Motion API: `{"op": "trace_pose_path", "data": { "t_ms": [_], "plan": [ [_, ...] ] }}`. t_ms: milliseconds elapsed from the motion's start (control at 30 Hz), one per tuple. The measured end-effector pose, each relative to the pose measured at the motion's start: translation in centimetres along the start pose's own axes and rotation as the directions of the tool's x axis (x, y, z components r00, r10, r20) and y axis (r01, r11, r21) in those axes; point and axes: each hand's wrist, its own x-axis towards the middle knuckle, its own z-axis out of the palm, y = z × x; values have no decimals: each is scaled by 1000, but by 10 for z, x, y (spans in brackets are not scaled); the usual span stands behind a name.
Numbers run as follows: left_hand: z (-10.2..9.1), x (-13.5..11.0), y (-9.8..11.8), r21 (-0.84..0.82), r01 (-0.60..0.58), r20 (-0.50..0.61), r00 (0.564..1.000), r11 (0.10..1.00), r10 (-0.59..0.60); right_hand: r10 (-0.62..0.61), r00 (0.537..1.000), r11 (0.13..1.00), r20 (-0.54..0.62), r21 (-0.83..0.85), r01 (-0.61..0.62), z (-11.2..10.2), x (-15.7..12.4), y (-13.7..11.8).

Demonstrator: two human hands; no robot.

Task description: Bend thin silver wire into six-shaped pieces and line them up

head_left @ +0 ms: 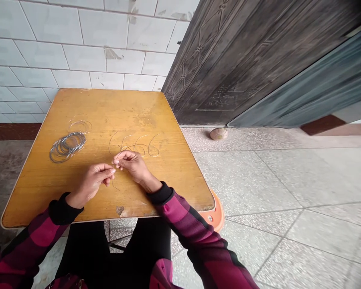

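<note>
Both hands meet above the front half of a yellow wooden table (150, 184). My left hand (93, 180) is closed, its thumb and forefinger pinching a thin wire (115, 185) whose lower end hangs beneath the fingers. My right hand (132, 164) pinches the same wire a little higher, close to the left fingertips. Just beyond the right hand lie several curved wire pieces (153, 146), bent at the lower end. To the left rests a coil of grey wire (67, 145), with a few thinner loose wires (80, 122) behind it.
White wall tiles (102, 30) rise behind the table. A dark carved wooden door (216, 60) stands to the right, with a rounded stone-like object (218, 133) on the floor near it. An orange plastic stool (218, 210) shows under the table's right front corner.
</note>
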Motion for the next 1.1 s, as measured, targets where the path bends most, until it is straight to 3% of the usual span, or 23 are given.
{"op": "trace_pose_path", "data": {
  "t_ms": [300,533,733,1100],
  "plan": [
    [4,-5,0,86,-48,10,999,995,48,18,995,994,-99,113,-7,-17,9,-19],
    [5,-7,-1,130,-20,46,999,991,14,-102,973,986,-208,107,126,-36,19,-36],
    [7,-8,1,164,2,42,999,987,-9,-148,962,975,-230,129,181,-54,21,-53],
    [5,-7,2,175,-7,53,999,985,-3,-99,974,967,-204,210,142,-67,20,-64]
  ]
}}
